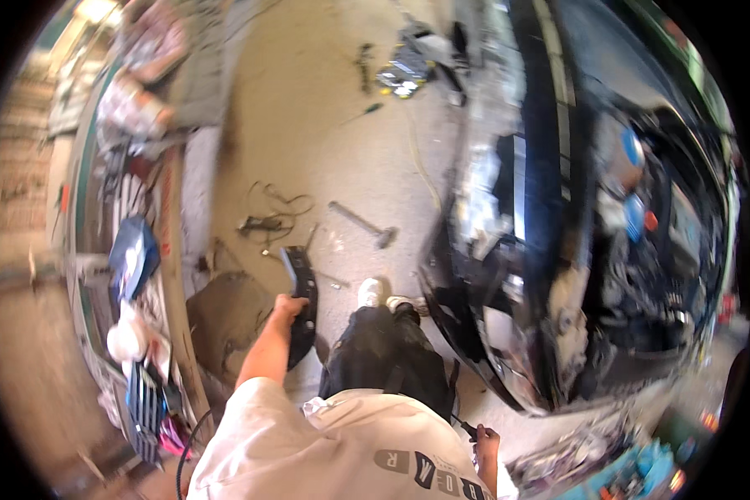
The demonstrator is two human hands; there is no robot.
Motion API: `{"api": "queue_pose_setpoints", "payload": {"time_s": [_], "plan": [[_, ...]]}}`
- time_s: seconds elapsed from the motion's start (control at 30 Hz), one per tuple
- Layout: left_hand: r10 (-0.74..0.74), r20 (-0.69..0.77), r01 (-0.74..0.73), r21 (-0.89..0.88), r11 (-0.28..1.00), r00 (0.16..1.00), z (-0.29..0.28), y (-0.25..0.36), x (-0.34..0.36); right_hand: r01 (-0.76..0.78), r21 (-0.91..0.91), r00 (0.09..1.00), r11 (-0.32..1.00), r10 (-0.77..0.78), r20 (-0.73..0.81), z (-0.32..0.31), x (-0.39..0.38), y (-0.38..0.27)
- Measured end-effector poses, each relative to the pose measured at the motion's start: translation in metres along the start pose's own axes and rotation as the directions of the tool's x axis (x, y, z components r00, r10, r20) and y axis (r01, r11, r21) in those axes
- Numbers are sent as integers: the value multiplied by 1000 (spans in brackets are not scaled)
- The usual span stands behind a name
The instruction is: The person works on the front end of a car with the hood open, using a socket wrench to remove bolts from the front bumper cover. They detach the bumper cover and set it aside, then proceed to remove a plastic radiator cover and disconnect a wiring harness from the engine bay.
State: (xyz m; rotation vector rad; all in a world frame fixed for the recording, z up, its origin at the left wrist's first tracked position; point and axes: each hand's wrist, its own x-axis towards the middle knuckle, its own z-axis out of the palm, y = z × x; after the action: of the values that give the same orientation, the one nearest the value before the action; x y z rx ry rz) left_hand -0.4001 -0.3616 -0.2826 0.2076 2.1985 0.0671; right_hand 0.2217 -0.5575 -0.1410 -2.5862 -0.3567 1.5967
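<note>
My left hand (pixel 288 308) is closed round a long, slightly curved black car part (pixel 302 271) with small holes along its face. That part is held upright beside my left leg, over the floor. Down at my right side, my right hand (pixel 487 442) is closed on a slim black thing (pixel 467 429), whose kind I cannot make out. A hammer (pixel 365 225) lies on the floor ahead of my shoes. Left of it lies a tangled dark cord (pixel 279 212).
On the right stands a black car (pixel 550 250) with its engine bay exposed. A cluttered bench (pixel 171 275) runs along the left. Further ahead on the floor sits a grey and yellow case (pixel 406 71). A teal container (pixel 633 475) with assorted items stands at the lower right.
</note>
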Motion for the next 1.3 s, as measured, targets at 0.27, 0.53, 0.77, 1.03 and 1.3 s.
{"api": "queue_pose_setpoints", "payload": {"time_s": [0.27,0.53,0.77,1.03,1.3], "plan": [[-31,22,36,-295,955,999,-49,-99,13,230,-231,969,945,-200,144,62,-2,-88],[-91,-200,-78,-705,705,976,-158,-154,7,671,-552,713,495,-635,298,122,16,-144],[-232,-547,-369,-766,527,805,-361,-174,30,587,-677,796,444,-470,381,137,-27,-220],[-158,-325,-210,-844,494,933,-391,-216,63,734,-612,640,295,-601,478,200,-16,-268],[101,310,-83,-72,994,945,-54,-254,2,885,-449,444,125,-519,731,360,-26,-289]]}}
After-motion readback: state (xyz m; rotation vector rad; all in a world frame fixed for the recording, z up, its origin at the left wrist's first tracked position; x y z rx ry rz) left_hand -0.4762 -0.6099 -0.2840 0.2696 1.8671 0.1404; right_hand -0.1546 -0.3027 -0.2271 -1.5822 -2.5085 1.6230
